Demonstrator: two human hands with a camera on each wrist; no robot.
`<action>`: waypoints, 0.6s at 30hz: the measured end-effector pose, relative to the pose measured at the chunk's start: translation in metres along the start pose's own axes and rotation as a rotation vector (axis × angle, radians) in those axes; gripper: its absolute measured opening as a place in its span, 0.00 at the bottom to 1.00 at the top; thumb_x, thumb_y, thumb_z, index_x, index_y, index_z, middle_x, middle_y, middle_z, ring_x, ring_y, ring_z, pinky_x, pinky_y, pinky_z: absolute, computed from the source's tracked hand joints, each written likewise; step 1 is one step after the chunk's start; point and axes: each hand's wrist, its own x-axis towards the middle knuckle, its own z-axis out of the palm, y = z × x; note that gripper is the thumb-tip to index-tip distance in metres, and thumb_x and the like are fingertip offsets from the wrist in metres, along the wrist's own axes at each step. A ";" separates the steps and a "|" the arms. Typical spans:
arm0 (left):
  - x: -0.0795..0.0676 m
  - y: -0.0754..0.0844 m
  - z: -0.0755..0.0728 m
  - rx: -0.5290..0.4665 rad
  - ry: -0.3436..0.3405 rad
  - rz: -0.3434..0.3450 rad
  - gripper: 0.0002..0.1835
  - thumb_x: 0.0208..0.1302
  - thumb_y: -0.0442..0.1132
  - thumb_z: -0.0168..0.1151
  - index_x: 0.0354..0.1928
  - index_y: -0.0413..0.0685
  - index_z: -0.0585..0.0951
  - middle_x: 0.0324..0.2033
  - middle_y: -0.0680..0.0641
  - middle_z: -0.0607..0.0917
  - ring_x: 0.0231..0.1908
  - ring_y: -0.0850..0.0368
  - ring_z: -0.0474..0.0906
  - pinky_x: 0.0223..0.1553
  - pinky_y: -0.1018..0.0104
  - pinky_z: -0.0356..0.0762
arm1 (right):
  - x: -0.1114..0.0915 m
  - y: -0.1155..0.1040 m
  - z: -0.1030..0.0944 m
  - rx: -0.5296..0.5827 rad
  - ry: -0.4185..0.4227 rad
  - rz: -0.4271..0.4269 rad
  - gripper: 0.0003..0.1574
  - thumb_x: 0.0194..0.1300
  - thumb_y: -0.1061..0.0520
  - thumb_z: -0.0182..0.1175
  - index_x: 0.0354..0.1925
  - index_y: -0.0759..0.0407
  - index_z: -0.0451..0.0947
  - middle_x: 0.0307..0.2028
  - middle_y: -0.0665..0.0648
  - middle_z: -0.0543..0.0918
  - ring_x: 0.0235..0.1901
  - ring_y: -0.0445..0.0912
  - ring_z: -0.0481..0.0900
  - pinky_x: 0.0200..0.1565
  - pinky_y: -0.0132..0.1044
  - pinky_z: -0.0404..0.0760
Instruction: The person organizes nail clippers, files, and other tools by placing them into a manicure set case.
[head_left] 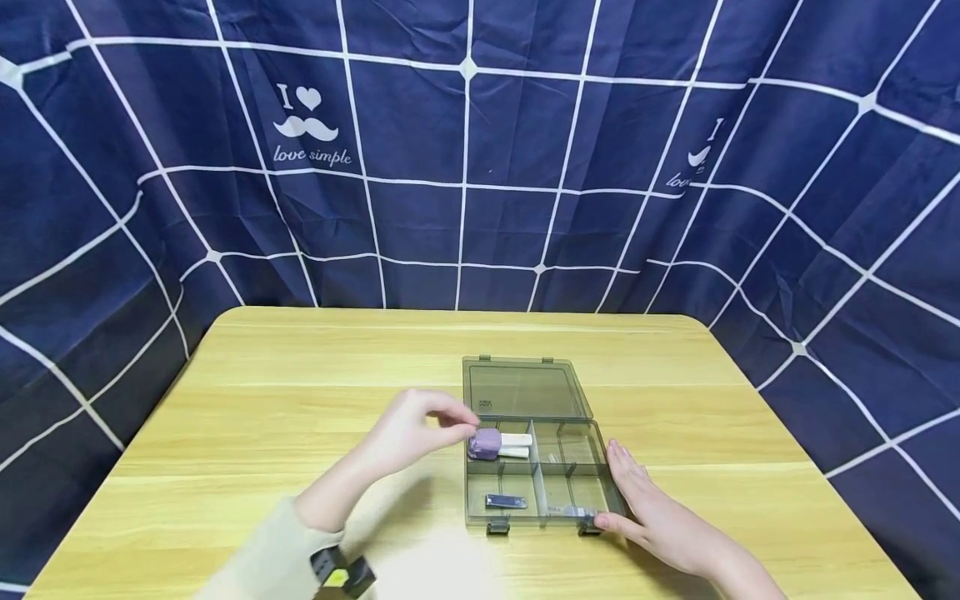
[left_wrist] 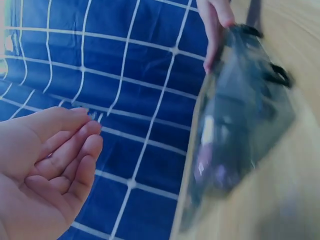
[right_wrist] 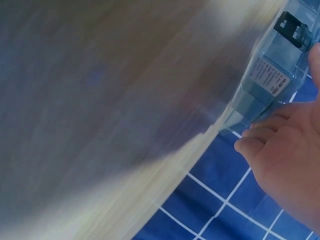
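Note:
A smoky clear plastic compartment box [head_left: 534,475] lies on the table, its lid [head_left: 525,390] folded back flat. In the back left compartment, two small bottles with purple bodies [head_left: 484,444] and white caps lie side by side. A dark nail clipper [head_left: 506,502] lies in the front left compartment, a pale strip [head_left: 572,511] shows at front right. My left hand [head_left: 420,429] hovers beside the purple bottles, fingers loosely bent and thumb near the forefinger; the left wrist view shows it apart from the box. My right hand [head_left: 660,512] rests against the box's right side, thumb at the front corner.
Two black latches [head_left: 498,527] stick out at the box's front edge. A white printed label [right_wrist: 270,77] shows on the box in the right wrist view. Beyond the wooden table [head_left: 337,350] hangs a blue curtain [head_left: 405,217] with white lines.

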 end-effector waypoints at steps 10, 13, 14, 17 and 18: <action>-0.058 -0.037 -0.005 -0.019 -0.078 -0.105 0.06 0.55 0.37 0.70 0.35 0.46 0.86 0.28 0.59 0.84 0.30 0.65 0.77 0.35 0.68 0.78 | 0.000 -0.003 -0.002 0.008 -0.002 0.000 0.56 0.66 0.40 0.56 0.73 0.68 0.40 0.72 0.71 0.43 0.69 0.68 0.42 0.60 0.15 0.30; -0.062 -0.047 0.001 -0.029 -0.114 -0.112 0.05 0.55 0.37 0.70 0.34 0.46 0.86 0.28 0.60 0.83 0.30 0.65 0.77 0.35 0.68 0.78 | 0.000 -0.002 -0.003 0.014 -0.007 0.016 0.56 0.66 0.40 0.57 0.73 0.69 0.40 0.72 0.71 0.42 0.69 0.67 0.41 0.60 0.15 0.29; -0.063 -0.050 0.003 -0.030 -0.120 -0.112 0.05 0.55 0.36 0.70 0.34 0.46 0.86 0.28 0.60 0.83 0.30 0.65 0.77 0.35 0.68 0.79 | 0.000 -0.002 -0.003 0.014 -0.008 0.019 0.56 0.66 0.40 0.57 0.73 0.69 0.40 0.72 0.70 0.42 0.69 0.67 0.41 0.60 0.15 0.29; -0.065 -0.058 0.008 -0.044 -0.120 -0.108 0.05 0.55 0.37 0.70 0.34 0.47 0.86 0.29 0.60 0.83 0.31 0.65 0.78 0.37 0.68 0.79 | 0.000 -0.002 -0.002 0.009 -0.009 0.021 0.57 0.66 0.40 0.57 0.73 0.69 0.40 0.72 0.70 0.42 0.69 0.67 0.41 0.60 0.16 0.29; -0.066 -0.061 0.009 -0.047 -0.117 -0.108 0.06 0.55 0.37 0.70 0.35 0.47 0.86 0.29 0.59 0.83 0.31 0.65 0.78 0.37 0.68 0.79 | 0.000 -0.002 -0.002 0.005 -0.006 0.014 0.56 0.66 0.40 0.57 0.72 0.70 0.41 0.72 0.70 0.43 0.69 0.67 0.42 0.60 0.16 0.29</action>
